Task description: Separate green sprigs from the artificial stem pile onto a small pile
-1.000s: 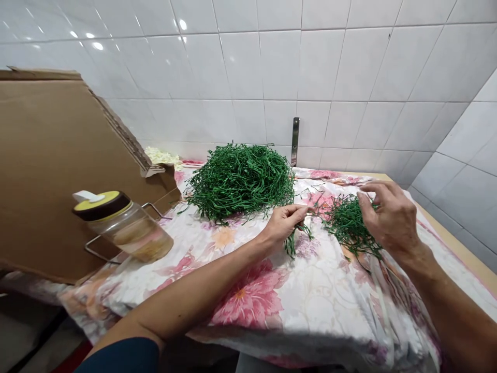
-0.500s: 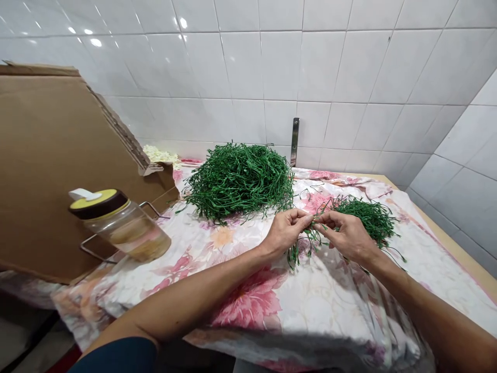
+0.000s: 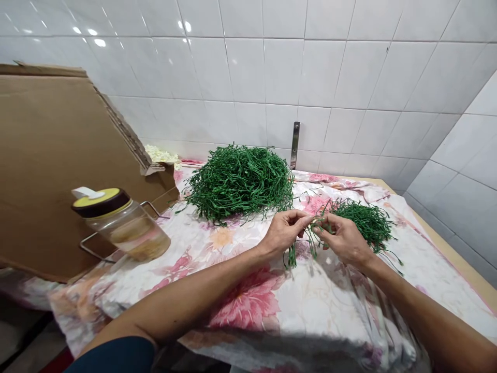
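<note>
My left hand point(image 3: 282, 232) pinches thin green stems point(image 3: 290, 256) between thumb and fingers, and their loose ends dangle below it. Close beside it, my right hand point(image 3: 345, 239) is closed on more of the same stems at its fingertips. The stems have small knobbed ends and look like artificial flower stems. Behind my left hand is a large tangled heap of green stems point(image 3: 240, 181). Just past my right hand lies a smaller pile of them point(image 3: 365, 223). The exact contact at the fingertips is partly hidden by the fingers.
A flowered cloth point(image 3: 244, 305) covers the table. On the left, a clear jar point(image 3: 135, 235) with a yellow and brown lid stands before a large cardboard box point(image 3: 58, 171). Pale flowers point(image 3: 161, 154) show behind the box. A metal bracket point(image 3: 295, 145) is against the tiled wall.
My right hand has shifted slightly left and its fingers have curled more around the stems. The left hand keeps its pinch almost in place. The camera view has tilted a little.
</note>
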`<state>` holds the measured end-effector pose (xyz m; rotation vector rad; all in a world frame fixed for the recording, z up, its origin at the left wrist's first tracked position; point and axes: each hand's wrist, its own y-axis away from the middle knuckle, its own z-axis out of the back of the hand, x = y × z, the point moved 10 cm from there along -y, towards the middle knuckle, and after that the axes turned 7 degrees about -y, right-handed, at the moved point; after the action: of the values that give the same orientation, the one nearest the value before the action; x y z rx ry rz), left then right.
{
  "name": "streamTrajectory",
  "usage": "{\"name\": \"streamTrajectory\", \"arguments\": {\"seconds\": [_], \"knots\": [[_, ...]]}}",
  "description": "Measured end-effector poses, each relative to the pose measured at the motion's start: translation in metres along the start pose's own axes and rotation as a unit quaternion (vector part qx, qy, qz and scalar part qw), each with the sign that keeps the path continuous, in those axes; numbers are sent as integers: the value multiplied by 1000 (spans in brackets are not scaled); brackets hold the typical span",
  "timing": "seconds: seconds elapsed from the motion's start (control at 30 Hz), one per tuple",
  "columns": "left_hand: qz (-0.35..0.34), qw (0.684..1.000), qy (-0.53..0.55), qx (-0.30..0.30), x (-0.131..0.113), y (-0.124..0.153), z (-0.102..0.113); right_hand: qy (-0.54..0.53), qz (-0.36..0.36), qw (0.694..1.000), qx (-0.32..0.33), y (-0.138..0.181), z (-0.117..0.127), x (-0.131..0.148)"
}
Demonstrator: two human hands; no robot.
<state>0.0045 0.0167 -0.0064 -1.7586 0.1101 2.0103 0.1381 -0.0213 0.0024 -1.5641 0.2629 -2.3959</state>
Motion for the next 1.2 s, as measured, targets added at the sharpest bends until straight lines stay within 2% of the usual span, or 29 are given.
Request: {"name": "streamTrajectory", "arguments": {"seconds": [0.2, 0.33, 0.57, 0.77, 0.97, 1.07, 1.2], "knots": [[15, 998, 5, 55, 7, -2, -8, 134, 159, 978, -8, 5, 6, 36], [12, 996, 19, 88, 8, -1, -15, 149, 187, 971, -7, 8, 7, 40], [-14, 996, -13, 87, 0, 1, -14, 106, 148, 983, -6, 7, 13, 37], [3, 996, -33, 88, 1, 1, -13, 75, 134, 988, -6, 5, 17, 35], [-17, 998, -30, 59, -5, 1, -7, 13, 80, 996, 34, 3, 14, 28], [-49, 995, -70, 45, -13, 4, -5, -5, 51, 998, 46, 2, 13, 27], [-150, 970, -193, -2, -37, 13, 0, -16, 38, 996, 74, 1, 10, 27]]}}
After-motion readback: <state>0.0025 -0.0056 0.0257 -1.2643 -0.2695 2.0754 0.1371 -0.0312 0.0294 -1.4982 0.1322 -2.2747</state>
